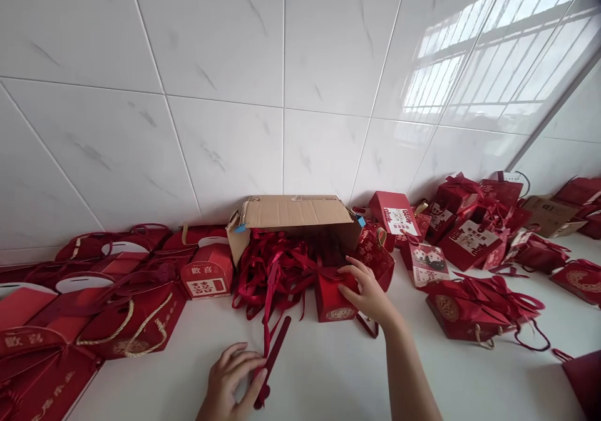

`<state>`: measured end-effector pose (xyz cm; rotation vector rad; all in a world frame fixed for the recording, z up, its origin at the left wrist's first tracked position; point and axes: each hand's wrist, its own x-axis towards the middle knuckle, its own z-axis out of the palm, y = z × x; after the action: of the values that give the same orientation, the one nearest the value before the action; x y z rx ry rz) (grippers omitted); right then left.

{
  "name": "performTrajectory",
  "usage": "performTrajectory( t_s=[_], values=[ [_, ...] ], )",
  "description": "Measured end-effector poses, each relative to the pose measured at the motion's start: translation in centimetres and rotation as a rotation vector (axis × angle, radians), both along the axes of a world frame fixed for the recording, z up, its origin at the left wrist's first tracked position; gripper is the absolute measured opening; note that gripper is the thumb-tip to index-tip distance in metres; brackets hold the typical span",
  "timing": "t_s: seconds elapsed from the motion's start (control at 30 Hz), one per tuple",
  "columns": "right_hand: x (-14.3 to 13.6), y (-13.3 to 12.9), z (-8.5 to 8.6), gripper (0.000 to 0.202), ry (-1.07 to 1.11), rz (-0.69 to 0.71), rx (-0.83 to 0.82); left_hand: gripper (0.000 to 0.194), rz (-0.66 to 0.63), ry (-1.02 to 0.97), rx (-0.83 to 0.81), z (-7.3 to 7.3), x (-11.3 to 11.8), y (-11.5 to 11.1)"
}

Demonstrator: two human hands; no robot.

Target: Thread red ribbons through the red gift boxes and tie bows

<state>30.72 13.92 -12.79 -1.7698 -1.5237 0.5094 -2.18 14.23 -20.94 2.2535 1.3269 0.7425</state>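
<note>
My left hand [233,380] is low in the centre, its fingers closed on a red ribbon [268,321] that runs up to the tangled pile of ribbons [275,264]. A dark red strip [278,349] with a rounded end lies by its thumb and fingertips. Further right, my right hand [369,289] rests its spread fingers on the top and right side of a small red box [332,299] with a gold emblem. That box stands at the front right of the ribbons.
Behind the ribbons an open cardboard box [300,211] lies against the tiled wall. Red gift boxes crowd the left, including one with white lettering [206,277]. More stand at the right, among them a ribboned box [474,308] and a panda-print box [425,264].
</note>
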Motion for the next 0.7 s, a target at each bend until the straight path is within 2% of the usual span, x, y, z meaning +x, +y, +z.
performTrajectory(
  t_s=[0.13, 0.27, 0.37, 0.5, 0.7],
  values=[
    [0.0, -0.1, 0.5, 0.017, 0.025, 0.054, 0.022, 0.028, -0.025, -0.004, 0.005, -0.5, -0.3, 0.4],
    [0.2, -0.6, 0.9, 0.015, -0.052, 0.045, -0.04, 0.028, -0.009, -0.032, -0.047, -0.6, -0.2, 0.5],
    [0.0, -1.1, 1.3, 0.014, -0.1, 0.006, -0.085, 0.029, 0.003, -0.118, -0.096, 0.0, -0.1, 0.6],
    [-0.9, -1.5, 2.1, 0.012, -0.171, -0.049, -0.123, 0.034, 0.015, -0.332, -0.185, 1.2, 0.0, 0.8],
    [-3.3, -1.8, 3.3, 0.006, -0.25, 0.013, -0.171, 0.037, 0.129, -0.639, -0.408, 3.2, 0.5, -0.1]
  ],
)
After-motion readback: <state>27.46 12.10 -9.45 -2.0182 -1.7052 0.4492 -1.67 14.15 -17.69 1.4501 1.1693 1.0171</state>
